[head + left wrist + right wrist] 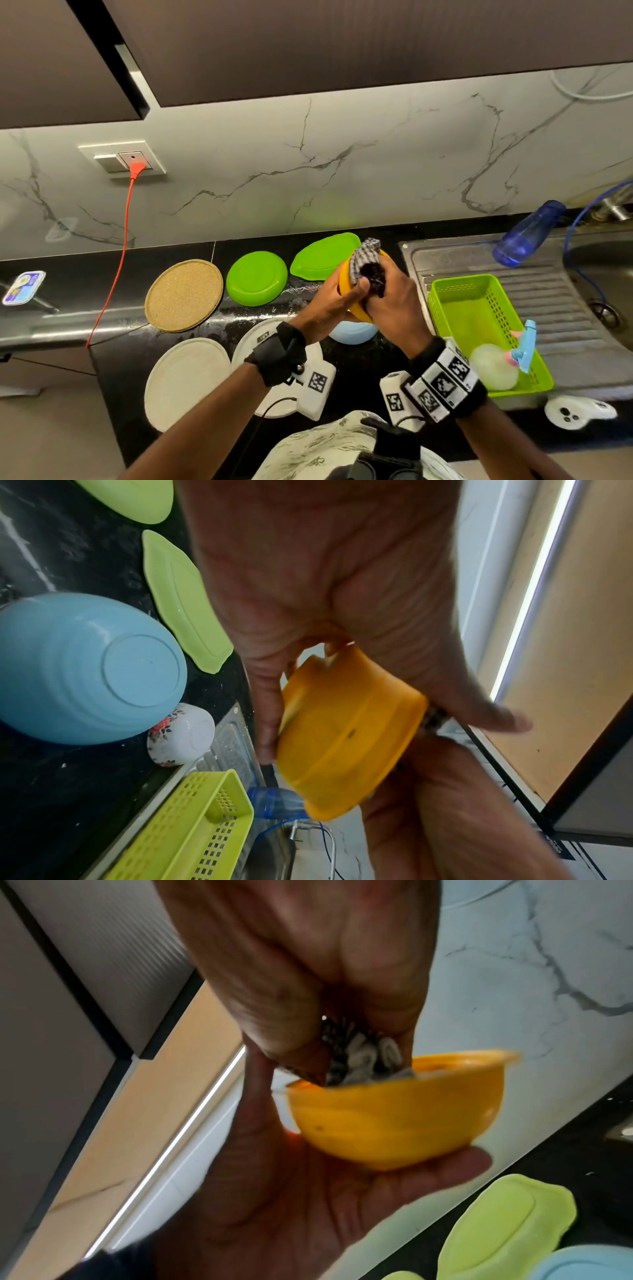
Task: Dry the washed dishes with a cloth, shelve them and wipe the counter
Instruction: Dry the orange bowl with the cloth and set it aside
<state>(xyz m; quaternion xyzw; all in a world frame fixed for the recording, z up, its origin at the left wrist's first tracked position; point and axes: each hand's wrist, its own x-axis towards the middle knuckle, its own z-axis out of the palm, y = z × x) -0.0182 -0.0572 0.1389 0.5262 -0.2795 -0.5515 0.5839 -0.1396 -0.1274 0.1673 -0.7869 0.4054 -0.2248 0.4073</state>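
Wall: pale marble-look backsplash point(342, 164) with dark grey veins, glossy, faint green reflection low at centre.
Cabinets: dark brown matte overhead cupboards point(342, 44) across the top of the head view; black gap between two units at left.
Under-cabinet light: thin white strip light point(534, 588) along a tan wood-tone underside, lit.
Socket: white wall switch plate point(123, 159), upper left of the backsplash; orange plug with orange cord point(118, 260) trailing down to the worktop edge.
Worktop: black speckled stone counter point(349, 363), wet patches at centre.
Sink unit: stainless steel ribbed drainboard point(565, 308) at right, basin beyond.
Floor: beige, lower left.
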